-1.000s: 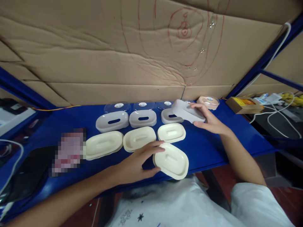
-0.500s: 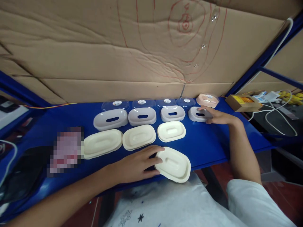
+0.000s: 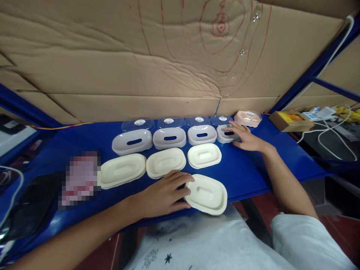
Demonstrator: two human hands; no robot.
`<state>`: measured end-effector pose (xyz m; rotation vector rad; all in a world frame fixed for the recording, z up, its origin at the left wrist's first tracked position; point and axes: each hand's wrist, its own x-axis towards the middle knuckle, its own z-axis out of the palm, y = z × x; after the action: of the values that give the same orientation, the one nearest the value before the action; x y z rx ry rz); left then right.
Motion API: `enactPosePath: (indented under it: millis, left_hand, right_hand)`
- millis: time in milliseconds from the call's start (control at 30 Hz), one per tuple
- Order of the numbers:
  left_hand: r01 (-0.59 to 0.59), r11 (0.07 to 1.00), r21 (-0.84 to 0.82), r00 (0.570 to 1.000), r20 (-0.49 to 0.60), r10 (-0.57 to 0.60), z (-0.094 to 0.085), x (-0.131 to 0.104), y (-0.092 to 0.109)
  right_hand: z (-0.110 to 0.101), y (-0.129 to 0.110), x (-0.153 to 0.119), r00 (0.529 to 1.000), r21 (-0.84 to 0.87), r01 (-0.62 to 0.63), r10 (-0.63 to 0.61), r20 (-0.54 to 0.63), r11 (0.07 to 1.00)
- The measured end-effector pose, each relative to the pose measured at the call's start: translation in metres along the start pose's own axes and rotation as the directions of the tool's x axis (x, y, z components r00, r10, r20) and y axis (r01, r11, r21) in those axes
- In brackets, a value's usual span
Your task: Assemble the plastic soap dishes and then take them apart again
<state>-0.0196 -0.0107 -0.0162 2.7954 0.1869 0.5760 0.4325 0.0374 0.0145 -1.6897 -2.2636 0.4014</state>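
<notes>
My left hand grips the left end of a cream oval tray, which juts out past the table's front edge. My right hand has its fingers and thumb around the right end of a pale slotted soap dish, partly covering it. That dish stands at the right end of a row of similar ones: one pale dish beside it, another and a third farther left. In front lie three more cream trays, at left, middle and right.
Clear lids with round stickers, such as one lid, line the back by the cardboard wall. A pink lidded soap box stands at the back right. Beyond are a cardboard box and white cables. A blurred-out object lies left.
My right hand has moved left with the rightmost slotted dish, which now sits close against its neighbour. The neighbouring dish has shifted slightly left too. My left hand and its tray have hardly moved.
</notes>
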Motion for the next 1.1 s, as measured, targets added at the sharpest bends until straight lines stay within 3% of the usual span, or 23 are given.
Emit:
enactPosePath:
  millis: [67,133,233,300,367,467,600,667,733,833,900,967,1100]
  left_hand:
    - [0.014,1.0,-0.02,0.999,-0.041,-0.015,-0.002,0.002,0.002]
    - [0.036,0.999,-0.04,0.995,-0.093,-0.039,-0.003,0.004,0.005]
    - [0.049,0.998,-0.044,0.98,-0.191,-0.056,-0.003,0.007,0.007]
    - [0.046,0.999,-0.018,0.967,-0.252,-0.049,-0.003,0.008,0.008]
    - [0.055,0.998,0.018,0.964,-0.263,-0.049,-0.006,0.01,0.009]
    - [0.082,0.991,0.106,0.982,-0.18,-0.061,-0.017,0.012,0.012]
    - [0.234,0.923,0.306,0.971,-0.13,-0.203,-0.035,0.0,0.017]
    - [0.4,0.834,0.38,0.916,-0.194,-0.35,-0.038,-0.016,0.016]
    - [0.566,0.712,0.415,0.824,-0.275,-0.495,-0.036,-0.037,0.012]
    - [0.738,0.537,0.408,0.668,-0.332,-0.666,-0.024,-0.065,0.003]
    - [0.793,0.469,0.389,0.593,-0.314,-0.742,-0.015,-0.074,-0.003]
    - [0.812,0.437,0.386,0.556,-0.286,-0.781,-0.009,-0.075,-0.01]
    - [0.812,0.416,0.409,0.542,-0.268,-0.796,-0.006,-0.067,-0.018]
  right_hand:
    - [-0.005,-0.032,-0.011,0.995,0.062,0.095,-0.092,-0.043,0.994]
    - [-0.003,-0.072,-0.024,0.958,0.161,0.285,-0.278,-0.062,0.945]
    - [0.018,-0.13,-0.041,0.815,0.233,0.547,-0.575,0.068,0.804]
    - [0.037,-0.155,-0.047,0.763,0.199,0.61,-0.636,0.115,0.767]
    - [0.049,-0.166,-0.047,0.746,0.165,0.639,-0.657,0.108,0.752]
    - [0.045,-0.161,-0.047,0.759,0.12,0.643,-0.65,0.028,0.756]
    - [0.016,-0.122,-0.065,0.861,0.056,0.508,-0.504,-0.063,0.86]
    - [0.009,-0.093,-0.08,0.914,0.029,0.399,-0.396,-0.087,0.916]
    - [0.011,-0.065,-0.094,0.949,0.031,0.301,-0.297,-0.103,0.953]
    - [0.024,-0.035,-0.104,0.969,0.056,0.241,-0.236,-0.079,0.969]
    - [0.032,-0.027,-0.102,0.968,0.053,0.248,-0.245,-0.06,0.967]
    - [0.037,-0.026,-0.095,0.961,0.046,0.275,-0.273,-0.047,0.96]
    - [0.041,-0.028,-0.082,0.954,0.04,0.299,-0.299,-0.026,0.953]
